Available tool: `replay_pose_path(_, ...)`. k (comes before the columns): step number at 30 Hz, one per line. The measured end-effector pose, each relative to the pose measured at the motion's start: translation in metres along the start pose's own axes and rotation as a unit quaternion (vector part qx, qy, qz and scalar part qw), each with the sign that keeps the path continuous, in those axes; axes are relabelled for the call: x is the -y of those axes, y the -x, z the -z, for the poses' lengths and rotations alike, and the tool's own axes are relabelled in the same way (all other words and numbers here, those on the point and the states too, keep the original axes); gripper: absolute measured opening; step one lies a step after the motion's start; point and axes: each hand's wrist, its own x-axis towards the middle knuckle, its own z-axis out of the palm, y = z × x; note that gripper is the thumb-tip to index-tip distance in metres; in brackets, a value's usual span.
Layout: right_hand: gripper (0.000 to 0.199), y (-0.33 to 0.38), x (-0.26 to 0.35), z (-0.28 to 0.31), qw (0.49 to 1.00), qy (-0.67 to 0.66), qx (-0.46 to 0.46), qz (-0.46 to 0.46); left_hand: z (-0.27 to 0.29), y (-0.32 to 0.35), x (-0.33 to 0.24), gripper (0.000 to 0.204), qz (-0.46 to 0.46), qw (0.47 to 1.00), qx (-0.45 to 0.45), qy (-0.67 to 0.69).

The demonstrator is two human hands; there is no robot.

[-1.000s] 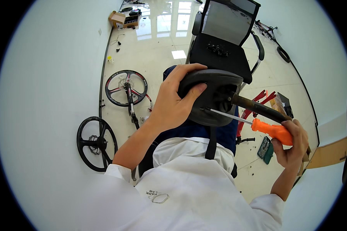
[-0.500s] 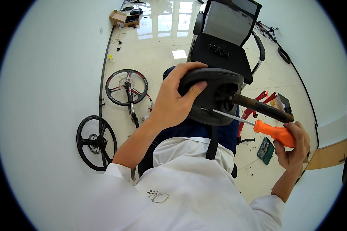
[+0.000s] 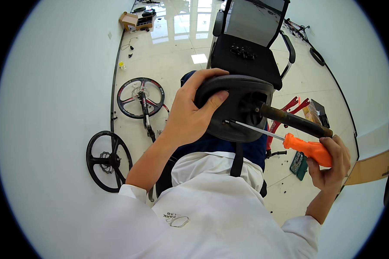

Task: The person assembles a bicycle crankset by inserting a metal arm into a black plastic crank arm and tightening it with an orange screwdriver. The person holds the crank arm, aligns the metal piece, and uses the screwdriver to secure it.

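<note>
A black bicycle saddle [image 3: 237,93] is held above my lap, its underside turned up toward me. My left hand [image 3: 197,105] is closed round its left edge, thumb on the underside. From the saddle's clamp a worn, rusty seatpost [image 3: 294,120] sticks out to the right. My right hand [image 3: 334,162] grips the orange handle of a screwdriver [image 3: 307,149], with its fingertips close to the end of the post. The screwdriver's tip rests at the saddle's underside, near a small hole below the clamp.
Ahead stands a black office chair [image 3: 248,56] with small dark parts on its seat. Two wheels, a three-spoke wheel [image 3: 140,98] and a black one [image 3: 109,162], lie at left. On the right are a red bike frame [image 3: 289,108] and a green tool case [image 3: 298,165].
The screwdriver's tip has shifted slightly left along the saddle's underside. Both hands keep their grips, and the view has moved a little.
</note>
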Motion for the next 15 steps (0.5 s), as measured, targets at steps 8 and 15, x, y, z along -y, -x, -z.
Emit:
replay_pose_path(8, 0.043, 0.0006, 0.0049, 0.0058, 0.999, 0.048, -0.015, 0.003, -0.0018, 0.0015, -0.0022, 0.033, 0.005, 1.0, 0.0, -0.006)
replay_pose_path(15, 0.043, -0.0007, 0.004, 0.0051, 0.998, 0.052, -0.029, 0.016, -0.0013, 0.0013, 0.0001, 0.033, 0.004, 1.0, 0.002, -0.002)
